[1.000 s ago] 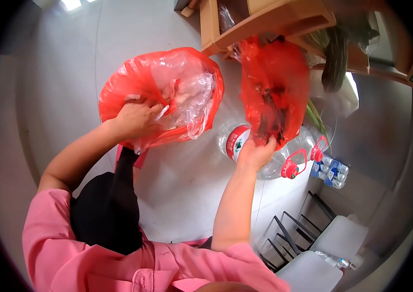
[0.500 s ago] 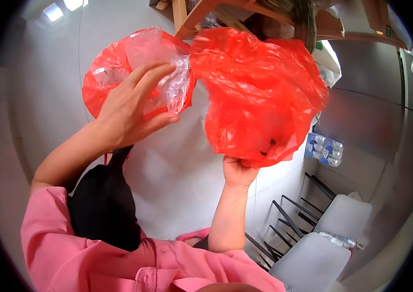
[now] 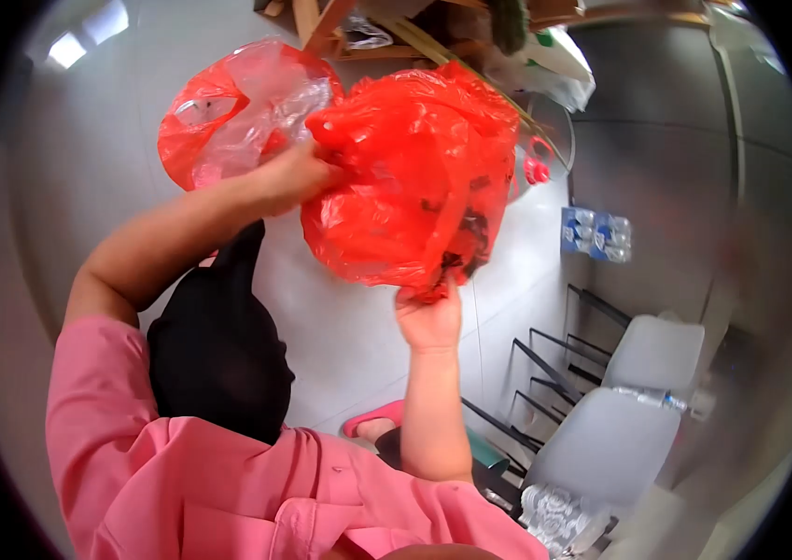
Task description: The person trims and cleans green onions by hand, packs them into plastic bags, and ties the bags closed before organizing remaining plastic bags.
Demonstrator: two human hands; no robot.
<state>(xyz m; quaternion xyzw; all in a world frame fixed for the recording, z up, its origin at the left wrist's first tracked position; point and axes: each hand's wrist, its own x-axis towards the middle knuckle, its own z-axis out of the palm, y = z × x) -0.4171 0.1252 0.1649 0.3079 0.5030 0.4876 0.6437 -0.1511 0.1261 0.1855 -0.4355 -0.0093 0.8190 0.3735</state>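
A large red plastic bag (image 3: pixel 405 177), puffed out and slightly see-through, is held up between my two hands. My left hand (image 3: pixel 307 177) is closed on the bag's left side. At the lower edge, my right hand (image 3: pixel 429 315) grips a gathered part of the bag. Dark marks or bits show on the bag's lower right; I cannot tell which. Behind my left hand is a round red liner (image 3: pixel 192 140) with clear crumpled plastic (image 3: pixel 274 93) over it, partly hidden by the red bag.
A wooden rack (image 3: pixel 326 28) stands at the top, with a white bag (image 3: pixel 559 70) beside it. A clear bucket (image 3: pixel 554 131) holds something pink. Bottle packs (image 3: pixel 595 233) lie against the right wall. Grey chairs (image 3: pixel 606 429) with black legs stand at lower right.
My left hand has moved right from the clear plastic, going from open to closed on the red bag. The red bag has shifted left and looks rounder, still gripped by my right hand.
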